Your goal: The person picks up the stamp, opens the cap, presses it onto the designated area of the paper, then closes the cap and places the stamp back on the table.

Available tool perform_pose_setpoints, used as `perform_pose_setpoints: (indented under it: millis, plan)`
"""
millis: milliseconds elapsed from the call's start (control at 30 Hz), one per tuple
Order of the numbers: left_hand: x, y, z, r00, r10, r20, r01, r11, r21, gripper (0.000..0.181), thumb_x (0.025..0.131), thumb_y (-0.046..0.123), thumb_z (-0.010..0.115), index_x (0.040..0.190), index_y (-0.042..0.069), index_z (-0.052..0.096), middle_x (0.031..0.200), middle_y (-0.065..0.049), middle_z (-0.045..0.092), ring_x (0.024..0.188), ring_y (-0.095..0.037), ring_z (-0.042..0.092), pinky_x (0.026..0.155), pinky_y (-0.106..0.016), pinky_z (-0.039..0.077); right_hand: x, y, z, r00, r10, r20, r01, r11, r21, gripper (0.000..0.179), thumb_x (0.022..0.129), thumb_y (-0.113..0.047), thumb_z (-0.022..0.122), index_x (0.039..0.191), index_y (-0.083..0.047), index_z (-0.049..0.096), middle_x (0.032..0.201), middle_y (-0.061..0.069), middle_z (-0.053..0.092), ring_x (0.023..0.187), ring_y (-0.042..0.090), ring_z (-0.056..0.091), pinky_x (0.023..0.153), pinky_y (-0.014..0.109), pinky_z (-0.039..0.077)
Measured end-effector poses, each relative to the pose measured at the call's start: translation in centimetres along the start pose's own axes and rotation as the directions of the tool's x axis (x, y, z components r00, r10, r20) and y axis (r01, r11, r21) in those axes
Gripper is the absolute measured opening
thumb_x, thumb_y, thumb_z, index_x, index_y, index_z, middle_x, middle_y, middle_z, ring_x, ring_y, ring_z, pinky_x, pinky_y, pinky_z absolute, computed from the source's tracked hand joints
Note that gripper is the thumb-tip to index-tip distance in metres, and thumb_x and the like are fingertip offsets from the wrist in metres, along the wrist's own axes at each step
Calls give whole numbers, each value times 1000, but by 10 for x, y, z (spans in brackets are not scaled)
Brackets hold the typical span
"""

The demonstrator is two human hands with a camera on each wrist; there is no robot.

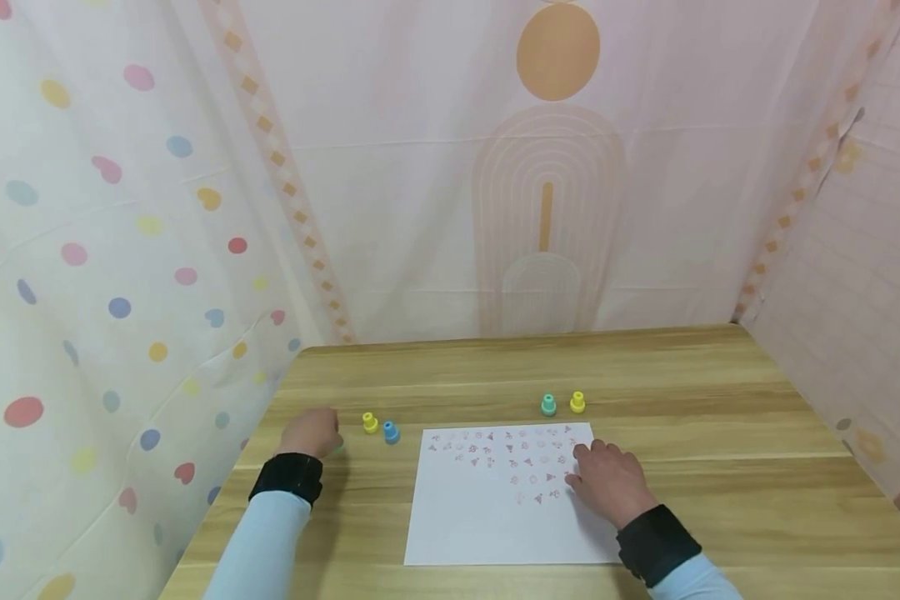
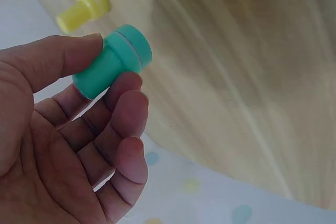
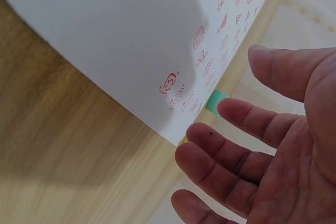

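Note:
In the left wrist view, my left hand [image 2: 68, 114] pinches a teal stamp [image 2: 113, 59] between thumb and fingers, its wide capped end pointing away from the palm. The head view shows that left hand [image 1: 311, 432] over the left side of the table, with the stamp mostly hidden. My right hand [image 1: 611, 479] is at the right edge of a white sheet of paper [image 1: 465, 525], fingers spread and relaxed, holding nothing. Small red stamped prints cover the sheet's upper part. In the right wrist view, prints [image 3: 169, 85] show beside the right hand [image 3: 262, 140].
A yellow stamp [image 1: 371, 423] and a blue stamp [image 1: 392, 432] stand left of the paper. Beyond its far edge are another teal stamp [image 1: 548, 405] and a second yellow stamp [image 1: 577, 402]. Patterned curtains [image 1: 420, 167] surround the wooden table [image 1: 682, 375].

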State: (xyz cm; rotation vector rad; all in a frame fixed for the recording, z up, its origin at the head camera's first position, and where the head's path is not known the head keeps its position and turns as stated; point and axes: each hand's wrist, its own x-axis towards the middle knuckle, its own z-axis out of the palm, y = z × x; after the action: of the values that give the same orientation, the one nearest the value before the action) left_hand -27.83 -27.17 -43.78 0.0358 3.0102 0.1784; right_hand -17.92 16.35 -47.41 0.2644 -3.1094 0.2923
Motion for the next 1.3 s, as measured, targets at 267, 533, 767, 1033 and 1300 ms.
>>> perform_pose_setpoints:
  millis: [267,533,767,1033,1300]
  plan:
    - [-1,-5,9,998,-45,37,45,999,10,5,82,4,65,86,1,64,77,-9,60,69,-26,54,62,-42,48,1,0,2,1000,15,15,-15,1000,5,35,88,-27,76,109,-1,66,89,15,61,77,27,55,70,46,50]
    - [-4,-6,15,995,-77,63,80,996,-42,3,85,4,64,84,1,63,77,-8,60,68,-25,54,61,-39,47,0,0,3,1000,21,7,-21,999,26,36,87,-27,77,109,-1,67,90,16,62,77,27,55,71,47,51]
    - [-7,-6,10,995,-78,57,79,997,-25,27,84,23,75,91,-1,65,76,-7,59,67,-24,53,61,-38,46,0,1,4,1000,22,9,-22,999,33,35,88,-27,76,109,-1,67,89,15,62,76,27,55,71,47,50]
    - [-3,3,-4,999,-40,25,40,999,8,38,88,32,72,100,-4,66,79,-10,62,67,-24,54,62,-40,49,0,2,4,1000,18,12,-18,999,37,35,88,-27,75,109,-1,66,89,15,61,77,27,55,70,47,50]
    - [-4,30,-13,1000,-4,-14,5,999,36,34,86,31,73,97,0,67,79,-9,63,67,-24,54,64,-42,50,0,1,5,1000,22,21,-23,999,38,35,88,-27,75,110,-1,67,89,15,62,77,28,56,72,48,50]
